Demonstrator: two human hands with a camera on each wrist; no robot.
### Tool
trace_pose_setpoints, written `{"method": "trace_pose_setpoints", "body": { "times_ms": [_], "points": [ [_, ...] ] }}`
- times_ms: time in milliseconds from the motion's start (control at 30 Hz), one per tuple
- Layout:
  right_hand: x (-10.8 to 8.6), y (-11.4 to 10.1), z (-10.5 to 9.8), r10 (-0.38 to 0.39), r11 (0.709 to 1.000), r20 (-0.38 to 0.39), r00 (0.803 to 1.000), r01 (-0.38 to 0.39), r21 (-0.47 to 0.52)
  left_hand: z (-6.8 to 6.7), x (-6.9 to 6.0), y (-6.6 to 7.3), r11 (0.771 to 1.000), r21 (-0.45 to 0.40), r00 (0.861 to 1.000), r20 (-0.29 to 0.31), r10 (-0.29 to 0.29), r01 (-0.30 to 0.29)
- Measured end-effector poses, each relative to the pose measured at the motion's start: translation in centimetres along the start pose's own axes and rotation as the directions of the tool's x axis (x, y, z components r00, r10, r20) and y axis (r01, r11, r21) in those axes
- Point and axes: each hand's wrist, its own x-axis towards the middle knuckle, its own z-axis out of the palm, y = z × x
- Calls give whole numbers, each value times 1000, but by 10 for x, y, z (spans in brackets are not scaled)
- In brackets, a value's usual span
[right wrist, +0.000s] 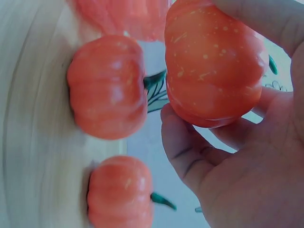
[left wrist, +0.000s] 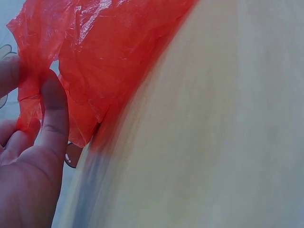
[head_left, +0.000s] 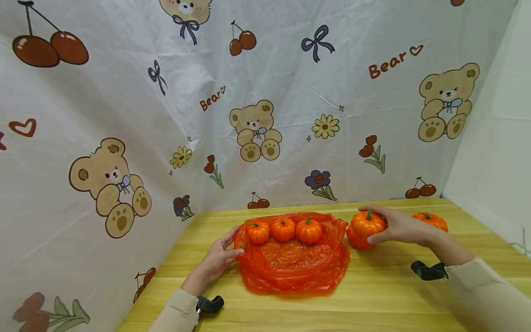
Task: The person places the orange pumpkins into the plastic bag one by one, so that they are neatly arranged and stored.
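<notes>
A red, see-through plastic bag point(head_left: 290, 276) lies spread open on the table, with three small orange pumpkins inside along its far side, among them a middle pumpkin point(head_left: 283, 229). My left hand point(head_left: 217, 258) pinches the bag's left edge between thumb and fingers; the left wrist view shows the thin film point(left wrist: 114, 52) bunched there. Raised off the table, a glossy orange pumpkin point(right wrist: 213, 66) with a green stem is gripped by my right hand point(head_left: 400, 227). Below it stands another pumpkin point(right wrist: 109, 88), partly hidden in the head view.
Farther right, behind my right wrist, a further pumpkin point(head_left: 433, 221) sits on the wooden table point(head_left: 373, 295). A white cloth point(head_left: 282, 69) printed with bears and cherries hangs behind the table and along its left side. A white wall point(head_left: 502, 152) is at the right.
</notes>
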Motion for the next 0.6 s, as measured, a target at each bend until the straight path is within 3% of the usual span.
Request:
{"method": "trace_pose_setpoints", "body": {
  "times_ms": [600],
  "points": [
    [27,-23,12,12,1000,85,996,-12,6,2,-2,2,1000,6,1000,-3,4,-4]
  ]
}}
